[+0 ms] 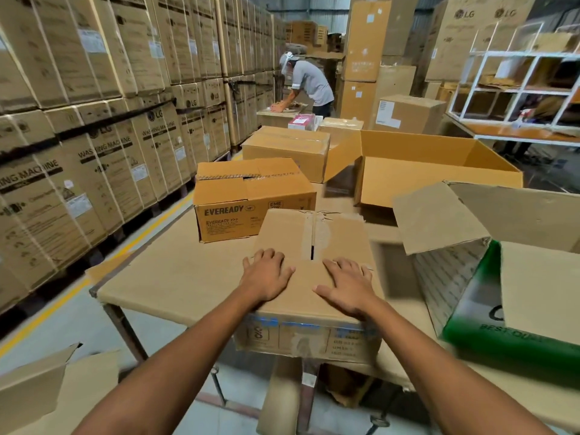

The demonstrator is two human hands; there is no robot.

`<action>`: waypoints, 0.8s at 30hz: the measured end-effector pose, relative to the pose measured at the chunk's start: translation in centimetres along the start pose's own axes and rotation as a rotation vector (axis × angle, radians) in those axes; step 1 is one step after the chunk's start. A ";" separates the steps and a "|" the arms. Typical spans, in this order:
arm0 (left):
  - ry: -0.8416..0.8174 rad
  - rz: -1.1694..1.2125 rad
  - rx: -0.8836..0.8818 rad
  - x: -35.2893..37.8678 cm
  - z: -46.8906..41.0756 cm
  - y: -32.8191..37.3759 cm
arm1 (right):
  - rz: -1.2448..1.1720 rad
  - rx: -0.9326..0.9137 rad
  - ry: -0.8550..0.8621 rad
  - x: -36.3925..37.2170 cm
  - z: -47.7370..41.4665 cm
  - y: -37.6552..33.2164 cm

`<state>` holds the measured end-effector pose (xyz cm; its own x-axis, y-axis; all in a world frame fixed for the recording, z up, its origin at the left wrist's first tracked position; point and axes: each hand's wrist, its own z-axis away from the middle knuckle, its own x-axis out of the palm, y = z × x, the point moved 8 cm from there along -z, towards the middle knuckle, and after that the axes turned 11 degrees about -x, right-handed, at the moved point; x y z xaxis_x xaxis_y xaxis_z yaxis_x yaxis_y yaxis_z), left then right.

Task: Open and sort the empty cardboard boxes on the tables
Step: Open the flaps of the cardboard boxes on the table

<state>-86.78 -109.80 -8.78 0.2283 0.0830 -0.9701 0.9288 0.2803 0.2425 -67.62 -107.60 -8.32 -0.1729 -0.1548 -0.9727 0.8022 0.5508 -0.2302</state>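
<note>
The left hand (pixel 266 276) and right hand (pixel 348 287) lie flat on the taped top of a closed box (pixel 295 227) at the near edge of the surface (pixel 175 271). The fingers are straight and spread, grasping nothing. The box's front print is too blurred to read. An Eveready box (pixel 251 196) stands just behind it, to the left. At right, a green box (pixel 470 324) is blurred and cut off by the frame.
</note>
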 end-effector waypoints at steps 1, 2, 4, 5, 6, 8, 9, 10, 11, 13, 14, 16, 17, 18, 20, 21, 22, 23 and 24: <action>0.003 0.017 0.021 -0.2 0.2 0.1 | -0.007 0.015 -0.007 -0.7 0.2 -0.1; 0.020 0.034 0.049 -0.6 0.4 0.3 | -0.003 0.031 -0.009 -1.6 0.3 -0.4; 0.114 0.061 0.116 -2.4 1.0 0.9 | 0.038 0.054 0.021 -3.8 0.7 -1.4; 0.186 0.071 0.144 -3.9 1.4 1.4 | 0.076 0.058 0.058 -5.1 1.0 -1.9; 0.259 0.075 0.171 -5.6 2.0 1.9 | 0.119 0.056 0.110 -6.4 1.5 -2.4; 0.387 0.070 0.229 -8.7 3.3 3.0 | 0.202 0.043 0.222 -8.8 2.7 -3.1; 0.434 0.065 0.254 -9.9 4.1 3.5 | 0.225 0.030 0.269 -9.8 3.4 -3.4; 0.467 0.055 0.274 -10.9 5.0 3.8 | 0.225 0.013 0.306 -10.5 4.2 -3.8; 0.484 0.039 0.289 -11.6 5.8 4.1 | 0.210 -0.005 0.333 -11.1 4.9 -4.1; 0.478 0.001 0.301 -12.7 7.6 4.6 | 0.198 -0.043 0.365 -11.9 6.6 -4.8; 0.458 -0.011 0.305 -13.0 8.4 4.8 | 0.205 -0.063 0.380 -12.2 7.6 -5.3; 0.424 -0.040 0.313 -13.2 10.2 5.1 | 0.219 -0.111 0.417 -12.5 9.8 -6.1; 0.425 -0.065 0.316 -13.5 11.2 5.2 | 0.217 -0.132 0.428 -12.5 10.9 -6.4; 0.424 -0.088 0.315 -13.6 12.3 5.2 | 0.211 -0.145 0.423 -12.4 12.1 -6.8; 0.367 -0.129 0.294 -13.3 14.8 4.9 | 0.177 -0.160 0.386 -11.8 14.5 -7.5; 0.300 -0.166 0.273 -12.6 16.0 4.7 | 0.142 -0.169 0.357 -11.1 15.7 -7.8; 0.212 -0.220 0.251 -11.4 17.1 4.5 | 0.094 -0.177 0.312 -10.0 16.8 -8.1; 0.123 -0.271 0.235 -10.0 18.1 4.3 | 0.045 -0.183 0.259 -8.6 17.8 -8.5; 0.054 -0.312 0.229 -8.5 19.2 4.1 | 0.009 -0.189 0.217 -7.1 18.8 -8.8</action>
<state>-79.34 -127.69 0.17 -0.0859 0.0797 -0.9931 0.9936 0.0802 -0.0795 -62.77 -126.76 1.16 -0.3007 0.0185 -0.9535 0.6870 0.6977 -0.2031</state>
